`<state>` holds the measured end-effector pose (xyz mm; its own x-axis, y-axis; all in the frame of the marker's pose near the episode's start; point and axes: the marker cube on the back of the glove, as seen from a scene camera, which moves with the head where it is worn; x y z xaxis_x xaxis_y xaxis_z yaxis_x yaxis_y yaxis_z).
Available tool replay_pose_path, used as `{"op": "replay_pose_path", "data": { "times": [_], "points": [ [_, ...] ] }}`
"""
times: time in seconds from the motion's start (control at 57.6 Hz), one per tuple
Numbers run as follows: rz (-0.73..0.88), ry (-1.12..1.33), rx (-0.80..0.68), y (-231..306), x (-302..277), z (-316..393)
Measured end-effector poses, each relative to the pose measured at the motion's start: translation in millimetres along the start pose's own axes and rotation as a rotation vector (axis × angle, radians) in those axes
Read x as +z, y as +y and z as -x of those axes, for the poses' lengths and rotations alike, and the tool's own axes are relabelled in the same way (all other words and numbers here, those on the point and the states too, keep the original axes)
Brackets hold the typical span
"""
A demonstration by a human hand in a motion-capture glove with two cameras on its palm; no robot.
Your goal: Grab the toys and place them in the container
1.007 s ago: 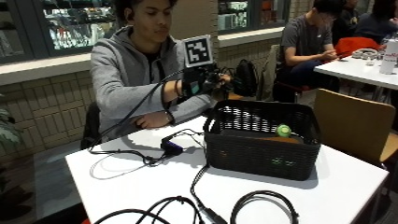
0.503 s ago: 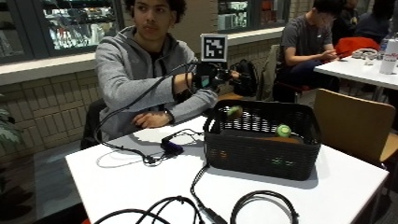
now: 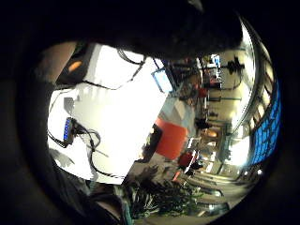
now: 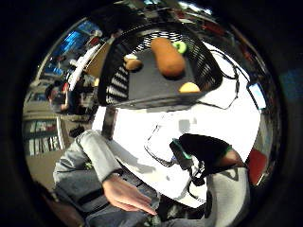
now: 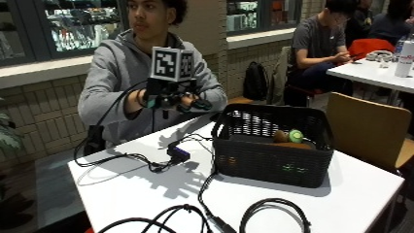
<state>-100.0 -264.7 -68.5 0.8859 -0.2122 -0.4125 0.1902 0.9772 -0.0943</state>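
Grip (image 5: pixel 175 99): raised above table (image 5: pixel 336 194), fingers relaxed, empty | toys (image 4: pixel 166 56): inside basket (image 5: pixel 271 162)

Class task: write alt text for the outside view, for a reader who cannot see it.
A seated person holds their gloved right hand raised above a white table, beside a black basket containing toys. Black cables trail across the table.

My glove (image 5: pixel 173 99) is black, my sleeve (image 5: pixel 110 92) grey. The basket (image 5: pixel 271 145) is black with a pattern of small slots in its walls. Inside it lie a long orange-brown toy (image 4: pixel 166 56), a bright green one (image 5: pixel 296 135) and a yellow one (image 4: pixel 189 87). The table (image 5: pixel 336 194) is white, the cables (image 5: pixel 194 213) on it black.
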Motion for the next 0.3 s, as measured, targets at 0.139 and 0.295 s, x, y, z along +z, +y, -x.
{"op": "replay_pose_path", "data": {
  "times": [0.139, 0.295],
  "points": [
    [0.025, -0.064, 0.138, 39, 24, -48],
    [0.026, -0.145, 0.24, 73, 46, -73]
  ]
}}
